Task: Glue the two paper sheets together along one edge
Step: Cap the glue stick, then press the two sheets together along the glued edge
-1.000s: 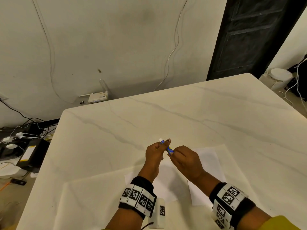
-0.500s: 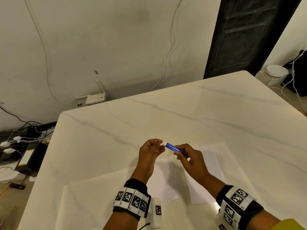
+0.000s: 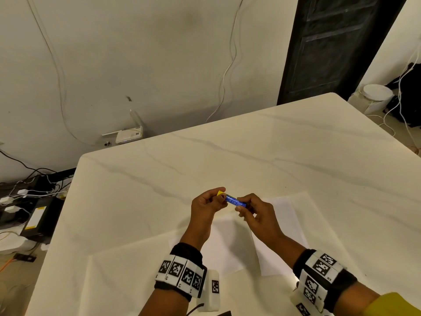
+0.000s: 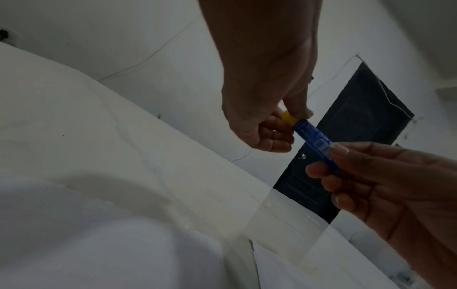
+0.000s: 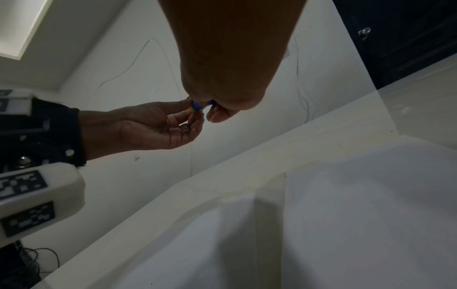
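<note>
Both hands raised above the bench, meeting over the paper. Left hand pinching the yellow cap of the glue stick between thumb and curled fingers; cap end also visible in the left wrist view. Right hand pinching the opposite end of the blue barrel, thumb on top, fingertips curled underneath. Glue stick held roughly level between the two hands, clear of the bench, cap seated against the barrel with no gap visible. From the right wrist view only a small blue-and-yellow bit showing between the hands; rest hidden behind the right palm.

Two white paper sheets flat on the bench under the hands: left sheet below the left forearm, right sheet under and beyond the right hand. Inner edges close side by side; touching or overlapping, cannot tell. Neither sheet touched by a hand.

Marker-patterned wristbands on both wrists. Off the bench: white router by the wall, dark door at right, tangle of cables and chargers on the floor at left.
</note>
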The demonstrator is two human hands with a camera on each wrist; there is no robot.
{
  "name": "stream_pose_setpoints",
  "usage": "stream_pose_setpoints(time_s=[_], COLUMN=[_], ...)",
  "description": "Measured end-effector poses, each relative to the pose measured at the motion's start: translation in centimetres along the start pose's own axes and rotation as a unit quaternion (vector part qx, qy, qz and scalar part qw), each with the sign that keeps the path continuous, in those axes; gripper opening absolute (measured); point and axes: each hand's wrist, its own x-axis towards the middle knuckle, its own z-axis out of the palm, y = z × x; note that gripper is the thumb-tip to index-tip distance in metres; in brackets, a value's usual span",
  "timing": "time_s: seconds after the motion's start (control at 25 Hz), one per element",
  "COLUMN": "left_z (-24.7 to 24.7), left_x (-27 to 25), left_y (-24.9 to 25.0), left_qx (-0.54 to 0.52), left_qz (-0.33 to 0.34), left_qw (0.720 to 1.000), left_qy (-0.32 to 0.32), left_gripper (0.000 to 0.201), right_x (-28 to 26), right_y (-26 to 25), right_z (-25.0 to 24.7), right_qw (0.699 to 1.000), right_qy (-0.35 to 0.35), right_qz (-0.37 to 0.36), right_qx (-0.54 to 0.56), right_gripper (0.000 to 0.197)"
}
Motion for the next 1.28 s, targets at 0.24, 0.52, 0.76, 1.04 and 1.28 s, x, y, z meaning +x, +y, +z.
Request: stream_pose_setpoints(time_s=[0.24, 0.52, 0.76, 1.04, 1.28], left_z=[0.9, -0.1, -7.1, -6.8, -6.8], left_x=[0.1, -0.5, 0.6, 1.8, 2.3], left_y=[0.3, -4.2, -6.9, -6.4, -5.9], left_qx=[0.124, 0.467, 0.676, 0.712, 0.699], left_qz=[0.042, -0.013, -0.098, -0.112, -0.12], left_qw=[0.987, 0.856, 0.723, 0.686, 0.696], left_qy=[-0.091, -0.222, -0.106, -0.1, -0.111], left_gripper=[0.022, 0.085, 0.078, 0.064, 0.028], right_x=[-0.5, -0.9, -3.6, -3.4, -4.6], right_y=[1.0, 8.8, 12.8, 12.9, 9.8], right_z=[-1.5, -7.7, -14.4, -14.0, -9.4], right_qw=[0.993, 0.959, 0.882, 0.862, 0.831], right_qy=[-0.098, 0.2, 0.33, 0.359, 0.267], right_qz=[0.072, 0.158, 0.282, 0.294, 0.428], right_qx=[0.007, -0.124, -0.183, -0.205, -0.235], right_gripper=[0.017, 0.018, 0.009, 0.037, 0.054])
